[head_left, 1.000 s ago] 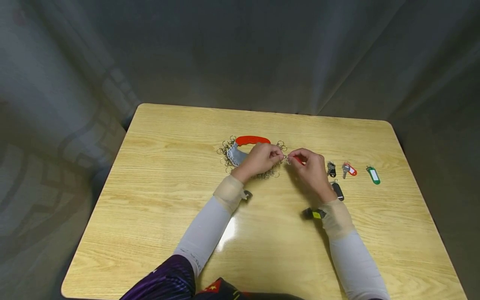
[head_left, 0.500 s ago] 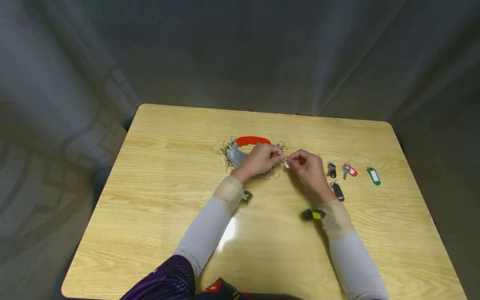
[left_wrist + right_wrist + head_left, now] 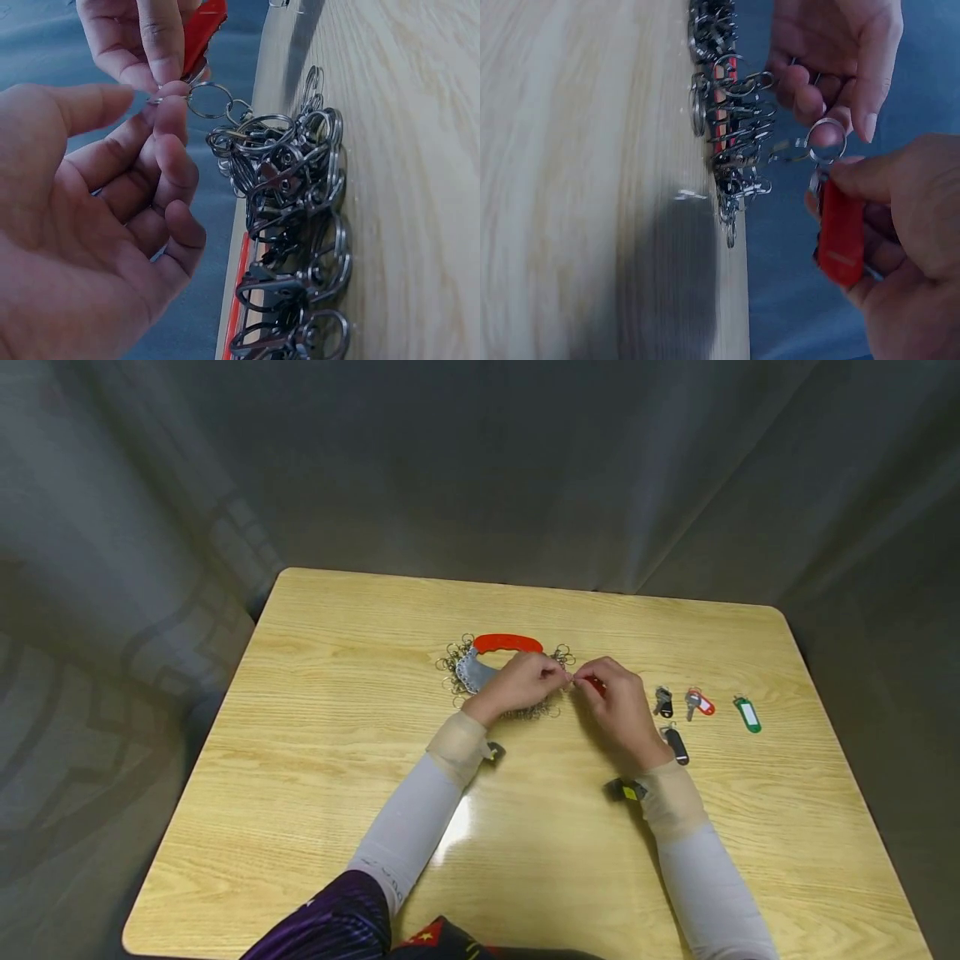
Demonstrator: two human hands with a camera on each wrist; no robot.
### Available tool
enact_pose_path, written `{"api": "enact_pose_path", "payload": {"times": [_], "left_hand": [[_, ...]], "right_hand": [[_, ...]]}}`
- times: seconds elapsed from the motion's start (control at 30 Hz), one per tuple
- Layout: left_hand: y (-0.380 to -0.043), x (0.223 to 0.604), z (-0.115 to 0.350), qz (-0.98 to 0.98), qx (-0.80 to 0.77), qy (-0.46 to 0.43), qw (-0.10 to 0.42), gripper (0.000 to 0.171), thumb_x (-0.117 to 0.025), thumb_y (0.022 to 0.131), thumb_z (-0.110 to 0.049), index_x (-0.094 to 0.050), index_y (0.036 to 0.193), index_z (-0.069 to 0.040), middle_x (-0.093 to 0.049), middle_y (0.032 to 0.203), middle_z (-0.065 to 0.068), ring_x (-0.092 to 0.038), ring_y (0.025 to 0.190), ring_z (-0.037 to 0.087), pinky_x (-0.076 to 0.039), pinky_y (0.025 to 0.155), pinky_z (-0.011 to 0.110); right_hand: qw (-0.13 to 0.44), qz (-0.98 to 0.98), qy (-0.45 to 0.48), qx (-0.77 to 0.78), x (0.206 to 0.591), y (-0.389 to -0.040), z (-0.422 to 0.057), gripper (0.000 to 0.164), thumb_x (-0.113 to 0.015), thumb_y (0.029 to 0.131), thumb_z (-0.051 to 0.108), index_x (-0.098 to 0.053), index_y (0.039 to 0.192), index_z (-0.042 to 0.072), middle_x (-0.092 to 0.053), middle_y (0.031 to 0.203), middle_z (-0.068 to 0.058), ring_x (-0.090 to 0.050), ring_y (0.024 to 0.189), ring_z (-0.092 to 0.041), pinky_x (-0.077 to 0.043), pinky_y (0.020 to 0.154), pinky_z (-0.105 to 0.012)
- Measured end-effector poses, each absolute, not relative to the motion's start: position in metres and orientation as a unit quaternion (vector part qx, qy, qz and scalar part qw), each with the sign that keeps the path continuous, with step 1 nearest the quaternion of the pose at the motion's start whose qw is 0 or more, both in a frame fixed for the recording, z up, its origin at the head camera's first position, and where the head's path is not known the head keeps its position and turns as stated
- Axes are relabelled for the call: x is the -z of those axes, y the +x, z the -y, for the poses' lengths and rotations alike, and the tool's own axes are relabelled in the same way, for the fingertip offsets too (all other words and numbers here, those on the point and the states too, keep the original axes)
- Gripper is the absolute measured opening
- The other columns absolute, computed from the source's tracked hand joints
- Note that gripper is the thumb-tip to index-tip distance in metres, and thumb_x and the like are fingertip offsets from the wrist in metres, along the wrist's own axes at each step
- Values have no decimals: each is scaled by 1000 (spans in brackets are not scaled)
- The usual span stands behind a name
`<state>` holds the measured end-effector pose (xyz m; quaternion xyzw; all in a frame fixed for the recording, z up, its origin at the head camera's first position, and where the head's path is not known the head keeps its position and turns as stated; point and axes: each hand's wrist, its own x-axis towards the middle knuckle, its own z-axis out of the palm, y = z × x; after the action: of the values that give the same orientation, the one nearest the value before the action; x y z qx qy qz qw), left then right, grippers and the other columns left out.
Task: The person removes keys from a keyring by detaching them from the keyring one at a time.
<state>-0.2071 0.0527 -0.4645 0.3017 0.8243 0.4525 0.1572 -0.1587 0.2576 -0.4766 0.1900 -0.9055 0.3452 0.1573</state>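
My left hand (image 3: 517, 683) has its fingertips on a metal split key ring (image 3: 826, 140) at the right end of a ring-laden holder. In the left wrist view the thumb of that hand (image 3: 97, 172) stands a little off the index finger, and the key ring (image 3: 210, 100) hangs beside the fingertips. My right hand (image 3: 618, 702) grips a red key tag (image 3: 841, 232) between thumb and curled fingers, close against the key ring. Small metal parts sit at the tag's upper end, partly hidden by the fingers. The holder has a red handle (image 3: 508, 642) and a grey metal plate (image 3: 474, 672).
Many metal rings with clasps (image 3: 289, 172) fringe the plate. To the right lie a black tag with a key (image 3: 664, 702), a red tag with a key (image 3: 701, 702), a green tag (image 3: 747, 714) and another black tag (image 3: 677, 746). A wooden table (image 3: 337, 693) bears everything.
The shiny metal piece that showed below the fingertips half a second ago is now out of sight in the head view. Both hands have barely shifted; the right fingertips sit slightly closer to the left.
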Motion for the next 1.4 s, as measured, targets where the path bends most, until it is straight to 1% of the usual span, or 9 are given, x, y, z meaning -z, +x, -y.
{"api": "enact_pose_path", "payload": {"times": [0.13,0.2,0.3,0.53,0.7,0.8,0.93,1.2,1.4], "left_hand": [[-208,465,-53,-829,-449,297,152,28,-59,109,-18,-76,96,-1,-61,76,1,-42,60,7,-35,58,19],[-208,465,-53,-830,-446,298,152,29,-59,109,-17,-75,94,1,-58,73,3,-41,59,8,-34,57,19],[-209,465,-53,-832,-440,301,152,29,-57,109,-14,-75,94,2,-58,74,2,-41,60,8,-34,58,19],[-209,466,-53,-836,-432,302,149,21,-58,108,-12,-77,107,-3,-68,88,3,-49,72,10,-40,67,18],[-210,467,-53,-831,-438,314,139,19,-60,108,-13,-75,103,-1,-66,86,3,-51,77,11,-42,71,20],[-211,467,-53,-829,-441,316,135,19,-61,108,-12,-75,100,-1,-64,84,3,-51,76,11,-42,70,21],[-211,467,-53,-831,-442,308,138,18,-61,108,-13,-76,103,-4,-68,88,3,-53,77,10,-45,70,20],[-211,469,-52,-832,-442,303,143,18,-62,108,-14,-78,109,-6,-73,96,5,-57,80,11,-48,73,18],[-211,467,-51,-826,-452,305,143,18,-61,108,-14,-78,109,-7,-76,101,10,-56,79,11,-47,73,19]], "right_hand": [[168,902,216,-334,476,-158,-258,10,-75,93,-8,-75,99,0,-75,102,-12,-72,93,-26,-55,82,-29],[169,900,223,-334,475,-158,-257,10,-76,93,-8,-76,100,0,-75,102,-12,-73,95,-27,-57,84,-34],[169,899,229,-333,473,-158,-256,10,-76,93,-7,-76,100,0,-76,103,-12,-73,97,-28,-57,86,-36],[166,897,226,-341,469,-157,-254,9,-77,92,-6,-77,99,0,-76,102,-12,-73,96,-27,-54,82,-27],[168,893,208,-363,468,-158,-254,9,-78,91,-8,-77,96,0,-77,97,-12,-67,81,-21,-45,70,-15],[169,893,195,-370,469,-158,-255,8,-79,90,-7,-77,95,-1,-77,93,-12,-62,76,-17,-44,66,-17],[156,898,169,-375,470,-159,-254,8,-79,90,-6,-77,96,0,-76,90,-13,-64,77,-18,-49,68,-22],[102,896,116,-417,477,-161,-254,4,-76,94,-3,-77,97,-1,-77,88,-14,-70,79,-21,-49,77,-9],[87,889,111,-437,479,-163,-255,3,-76,95,-2,-77,97,0,-76,85,-11,-66,74,-14,-48,67,-11]]}}
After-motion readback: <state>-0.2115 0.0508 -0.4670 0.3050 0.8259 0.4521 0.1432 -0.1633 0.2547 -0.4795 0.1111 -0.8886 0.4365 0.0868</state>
